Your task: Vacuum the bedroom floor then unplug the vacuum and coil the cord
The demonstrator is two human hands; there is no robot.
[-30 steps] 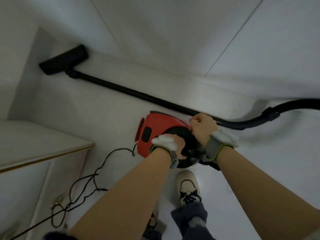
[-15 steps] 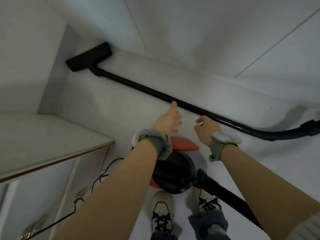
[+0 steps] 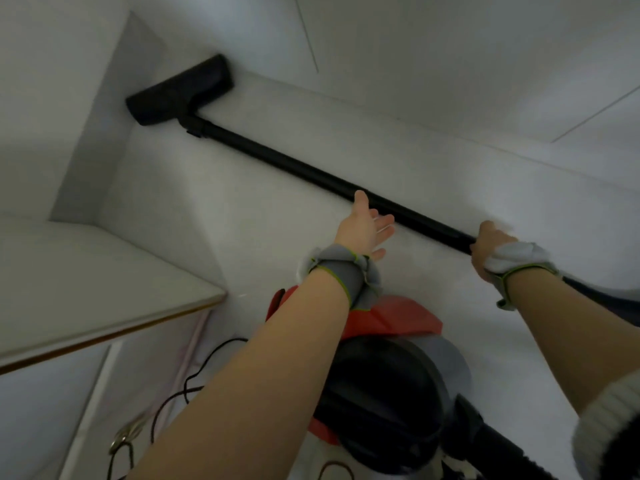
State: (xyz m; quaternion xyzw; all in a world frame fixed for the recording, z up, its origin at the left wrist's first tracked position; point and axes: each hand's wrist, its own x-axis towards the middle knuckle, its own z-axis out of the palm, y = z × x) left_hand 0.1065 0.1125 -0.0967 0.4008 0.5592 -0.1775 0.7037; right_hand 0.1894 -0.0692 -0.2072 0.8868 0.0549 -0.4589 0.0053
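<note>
A red and black canister vacuum sits on the white floor below my arms. Its long black wand lies along the base of the wall, ending in a black floor head in the far left corner. My right hand is closed around the wand's near end. My left hand hovers open just short of the wand, fingers spread, holding nothing. The black power cord trails loosely on the floor at lower left. A ribbed black hose leaves the canister toward the lower right.
A white cabinet with a pale top and wood-edged rim stands at the left, with a metal handle on its front. White wall panels rise behind the wand. Open white floor lies between cabinet and wall.
Both hands left the vacuum body and reached forward to the wand. My right hand has closed on the wand; my left hand opened beside it. The view shifted closer over the canister.
</note>
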